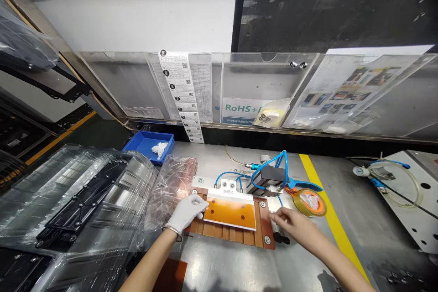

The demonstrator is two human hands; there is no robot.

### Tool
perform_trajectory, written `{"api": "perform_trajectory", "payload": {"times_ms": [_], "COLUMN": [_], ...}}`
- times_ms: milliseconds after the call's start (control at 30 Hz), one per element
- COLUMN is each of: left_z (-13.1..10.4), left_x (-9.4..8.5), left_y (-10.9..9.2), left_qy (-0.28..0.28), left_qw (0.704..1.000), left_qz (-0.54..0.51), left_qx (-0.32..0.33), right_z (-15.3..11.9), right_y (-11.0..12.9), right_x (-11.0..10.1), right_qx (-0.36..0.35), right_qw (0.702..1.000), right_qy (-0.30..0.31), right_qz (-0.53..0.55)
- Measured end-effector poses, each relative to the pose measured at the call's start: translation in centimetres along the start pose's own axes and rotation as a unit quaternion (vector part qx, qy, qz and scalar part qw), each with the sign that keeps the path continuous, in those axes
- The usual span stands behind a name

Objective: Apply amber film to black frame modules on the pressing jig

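Note:
In the head view, a copper-brown base plate point(228, 234) with bolted corners lies on the metal bench. Over it sits a white-framed plate with an orange face point(231, 213), marked with dark round spots. My left hand point(185, 211), in a white glove, is at this plate's left edge with thumb and fingers pinched; anything between them is hidden. Bare, my right hand point(285, 220) is just beyond the base plate's right edge, its fingers closed together. What they grip, if anything, cannot be made out. A black knob-like part point(282, 238) shows below that hand.
Blue air hoses point(286, 169) loop around a black block point(272, 178) behind the fixture. A tape roll point(310, 202) lies right of it. Clear plastic-wrapped black parts point(82, 200) fill the left, near a blue tray point(147, 139). A white machine box point(410, 196) stands right.

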State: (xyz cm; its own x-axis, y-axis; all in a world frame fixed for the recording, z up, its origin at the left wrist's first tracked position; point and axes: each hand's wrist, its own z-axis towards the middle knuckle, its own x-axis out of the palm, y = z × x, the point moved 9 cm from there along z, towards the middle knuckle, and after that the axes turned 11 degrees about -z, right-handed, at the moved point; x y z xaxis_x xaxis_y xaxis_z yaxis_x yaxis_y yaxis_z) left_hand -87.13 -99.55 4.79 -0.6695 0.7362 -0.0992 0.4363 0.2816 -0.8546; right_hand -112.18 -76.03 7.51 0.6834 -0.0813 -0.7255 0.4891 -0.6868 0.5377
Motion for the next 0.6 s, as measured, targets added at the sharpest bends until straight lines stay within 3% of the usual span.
{"api": "perform_trajectory", "payload": {"times_ms": [133, 233, 367, 433, 500, 600], "left_z": [-0.6, -0.9, -0.9, -1.3, -2.5, -5.3], "left_x": [0.1, 0.3, 0.1, -0.9, -2.8, -6.3], "left_y": [-0.7, -1.1, -0.8, -0.8, -1.5, -3.3], "left_qy": [0.003, -0.006, -0.031, -0.049, -0.081, -0.155], "left_qw": [1.0, 0.999, 0.996, 0.994, 0.992, 0.98], "left_qz": [0.018, 0.044, 0.078, 0.088, 0.098, 0.124], "left_qx": [-0.004, -0.012, -0.034, -0.041, -0.027, 0.03], "right_z": [-3.1, -3.7, -4.2, -5.4, -7.5, -12.6], "right_y": [-0.9, -1.1, -1.0, -1.6, -3.7, -10.3], "right_x": [-0.1, 0.2, 0.2, -0.3, -1.2, -3.0], "right_qx": [-0.049, -0.069, -0.069, -0.057, -0.025, 0.074], "right_qw": [0.998, 0.996, 0.991, 0.988, 0.983, 0.966], "right_qy": [-0.016, -0.053, -0.115, -0.144, -0.177, -0.234], "right_qz": [-0.04, -0.032, -0.003, 0.021, 0.05, 0.087]}}
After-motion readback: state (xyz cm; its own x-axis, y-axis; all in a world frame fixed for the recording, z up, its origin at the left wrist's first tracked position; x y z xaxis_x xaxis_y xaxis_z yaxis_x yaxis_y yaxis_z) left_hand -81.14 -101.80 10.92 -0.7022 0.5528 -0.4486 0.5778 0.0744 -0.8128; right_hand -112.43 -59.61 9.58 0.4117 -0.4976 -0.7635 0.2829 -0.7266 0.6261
